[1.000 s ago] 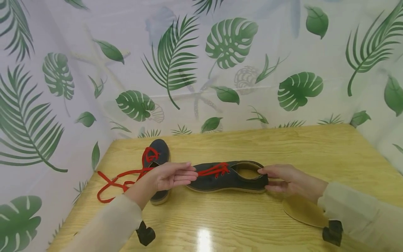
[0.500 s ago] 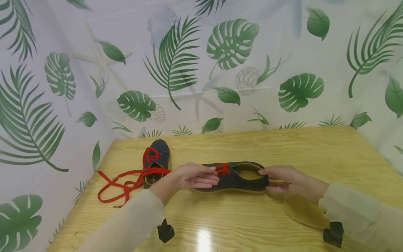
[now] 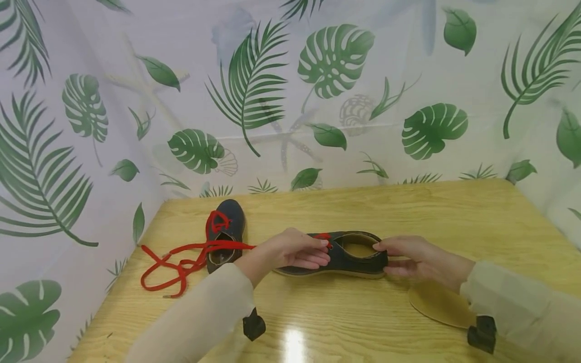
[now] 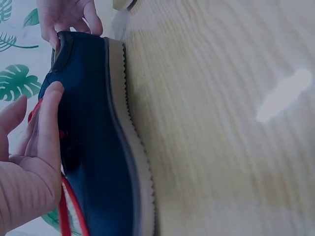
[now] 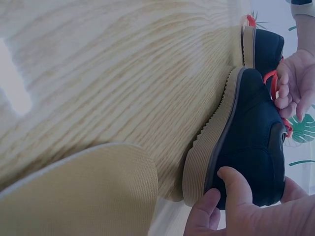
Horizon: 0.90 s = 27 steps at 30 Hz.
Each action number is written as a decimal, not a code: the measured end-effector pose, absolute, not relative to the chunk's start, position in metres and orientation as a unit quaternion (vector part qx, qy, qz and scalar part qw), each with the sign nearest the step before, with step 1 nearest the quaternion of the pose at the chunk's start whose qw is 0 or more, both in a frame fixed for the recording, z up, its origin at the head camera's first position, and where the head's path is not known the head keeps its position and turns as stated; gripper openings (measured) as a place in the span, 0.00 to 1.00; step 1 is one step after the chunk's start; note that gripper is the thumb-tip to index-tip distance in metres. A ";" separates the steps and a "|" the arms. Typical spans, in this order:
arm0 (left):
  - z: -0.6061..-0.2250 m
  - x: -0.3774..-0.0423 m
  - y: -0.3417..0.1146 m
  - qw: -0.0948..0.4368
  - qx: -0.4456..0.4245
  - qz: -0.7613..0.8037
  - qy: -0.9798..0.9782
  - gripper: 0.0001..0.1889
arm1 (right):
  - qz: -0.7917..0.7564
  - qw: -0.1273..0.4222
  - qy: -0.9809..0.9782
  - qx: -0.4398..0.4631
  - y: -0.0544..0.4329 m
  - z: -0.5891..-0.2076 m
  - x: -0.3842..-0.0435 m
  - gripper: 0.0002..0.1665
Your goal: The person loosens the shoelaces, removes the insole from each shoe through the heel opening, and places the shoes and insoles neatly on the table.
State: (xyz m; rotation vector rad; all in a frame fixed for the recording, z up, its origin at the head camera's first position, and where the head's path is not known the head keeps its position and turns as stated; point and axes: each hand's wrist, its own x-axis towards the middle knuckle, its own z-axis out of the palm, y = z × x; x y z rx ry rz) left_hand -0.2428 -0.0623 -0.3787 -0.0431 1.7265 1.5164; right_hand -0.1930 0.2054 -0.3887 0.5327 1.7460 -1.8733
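Note:
A dark navy shoe (image 3: 347, 266) with a pale ribbed sole lies lengthwise on the table, its heel to the right. My right hand (image 3: 419, 259) grips the heel, the thumb at the collar's edge and fingers against the back. Over the lacing is my left hand (image 3: 297, 251), fingers extended, the fingertips close to the eyelets. In the left wrist view, red laces (image 4: 66, 206) run down past the palm. A second navy shoe (image 3: 231, 217) stands at the left, toe away, with red laces (image 3: 159, 264) spread loosely beside and across it. The left hand hides the first shoe's toe.
A tan insole (image 3: 438, 305) lies on the wooden table (image 3: 354, 322) below the right hand, partly under the sleeve. A white leaf-print cloth (image 3: 263, 101) encloses the table's back and sides. Black wrist cameras hang under both forearms.
My left hand has moved right along the shoe, from its toe to the lacing, and the red laces over the toe are now covered. The right hand has kept its hold on the heel.

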 end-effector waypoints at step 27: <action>-0.393 -0.245 -0.049 0.274 0.044 0.566 0.777 0.09 | -0.686 0.274 0.652 0.171 0.207 -0.386 -0.194 0.01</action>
